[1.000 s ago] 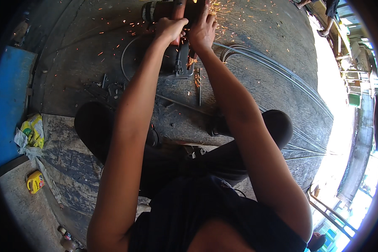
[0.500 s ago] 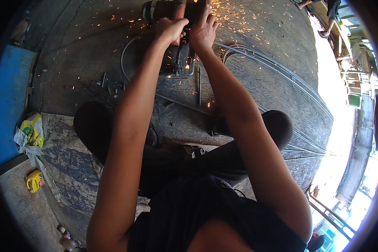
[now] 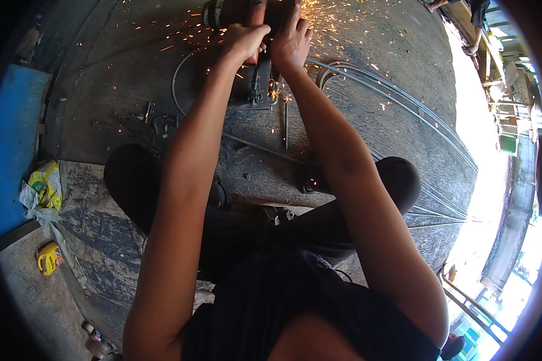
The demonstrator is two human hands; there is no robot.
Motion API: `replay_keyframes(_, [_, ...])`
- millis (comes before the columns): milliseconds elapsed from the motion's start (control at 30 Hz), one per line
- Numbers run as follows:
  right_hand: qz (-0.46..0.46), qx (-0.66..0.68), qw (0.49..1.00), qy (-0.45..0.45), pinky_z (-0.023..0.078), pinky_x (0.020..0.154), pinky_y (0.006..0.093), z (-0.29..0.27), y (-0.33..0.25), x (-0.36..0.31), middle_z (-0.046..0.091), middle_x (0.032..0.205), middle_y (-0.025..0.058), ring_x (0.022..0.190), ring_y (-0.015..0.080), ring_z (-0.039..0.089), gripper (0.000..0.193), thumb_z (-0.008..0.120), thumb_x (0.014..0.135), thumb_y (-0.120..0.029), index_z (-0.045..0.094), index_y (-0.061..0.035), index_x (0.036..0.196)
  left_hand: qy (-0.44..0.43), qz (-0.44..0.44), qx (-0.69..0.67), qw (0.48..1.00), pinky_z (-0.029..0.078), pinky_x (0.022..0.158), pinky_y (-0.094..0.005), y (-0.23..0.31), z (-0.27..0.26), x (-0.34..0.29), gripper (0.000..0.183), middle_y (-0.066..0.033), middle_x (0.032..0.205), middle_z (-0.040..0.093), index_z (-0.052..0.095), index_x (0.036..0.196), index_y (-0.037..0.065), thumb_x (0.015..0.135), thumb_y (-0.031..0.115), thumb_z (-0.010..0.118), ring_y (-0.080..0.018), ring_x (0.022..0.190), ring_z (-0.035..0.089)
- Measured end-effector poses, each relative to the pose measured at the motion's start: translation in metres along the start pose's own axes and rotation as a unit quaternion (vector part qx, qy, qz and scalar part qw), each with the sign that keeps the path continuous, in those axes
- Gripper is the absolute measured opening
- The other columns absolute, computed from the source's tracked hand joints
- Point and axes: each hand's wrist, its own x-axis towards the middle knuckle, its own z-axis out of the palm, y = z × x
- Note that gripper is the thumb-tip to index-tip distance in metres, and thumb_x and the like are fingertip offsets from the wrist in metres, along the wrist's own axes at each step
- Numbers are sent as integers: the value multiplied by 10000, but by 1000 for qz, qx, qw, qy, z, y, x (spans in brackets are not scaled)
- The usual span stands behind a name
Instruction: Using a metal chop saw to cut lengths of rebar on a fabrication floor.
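Note:
My left hand [image 3: 245, 41] is closed round the orange-red handle [image 3: 257, 13] of a power saw with a dark cylindrical motor body [image 3: 230, 13], cut off by the top edge. Close to its right is my right hand [image 3: 291, 45], palm down, index finger stretched forward and the other fingers bent over something mostly hidden beneath. Bright sparks [image 3: 322, 21] spray beyond and to the right of that hand. Between my wrists the saw's dark metal base shows, with a clamp rod and crosspiece [image 3: 256, 106]. The cutting point itself is hidden.
Long metal rods [image 3: 403, 102] curve across the floor to the right. A short rod [image 3: 286, 123] and dark scraps [image 3: 156, 125] lie before my legs. At left are a blue panel [image 3: 18, 144], a yellow bag [image 3: 47, 186] and a yellow jug [image 3: 50, 259]. Another person's leg [image 3: 477, 33] shows at far right.
The spark pattern has shifted, with more glowing bits beside the clamp. Both hands keep nearly the same place and grip.

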Motion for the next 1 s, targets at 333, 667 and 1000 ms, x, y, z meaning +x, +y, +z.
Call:
replay_keyframes(333, [-31, -6, 999, 4, 456, 929, 522, 14, 15, -21, 467, 1261, 248, 1113, 459, 488, 798, 598, 885, -210, 218, -74, 1573, 4, 0, -24, 1000, 545, 561, -303, -25, 6, -8, 355, -120, 656, 691, 694, 824, -57, 796, 295, 730, -164, 580, 683])
replay_keyframes(667, [-22, -40, 999, -22, 479, 919, 496, -3, 2, 12, 534, 1247, 219, 1094, 431, 553, 697, 553, 939, -250, 272, -39, 1540, 5, -57, -49, 997, 546, 518, -301, -2, 6, 23, 335, -126, 687, 684, 685, 862, -56, 782, 261, 755, -176, 568, 679])
replay_keyframes(1000, [41, -18, 984, -175, 422, 1048, 584, -39, -29, 136, 398, 1456, 299, 1307, 539, 435, 1072, 755, 835, -409, 20, -231, 1595, -52, 32, 24, 998, 542, 694, -385, 100, -12, 89, 383, -156, 978, 694, 646, 1132, 1, 853, 260, 605, -265, 845, 682])
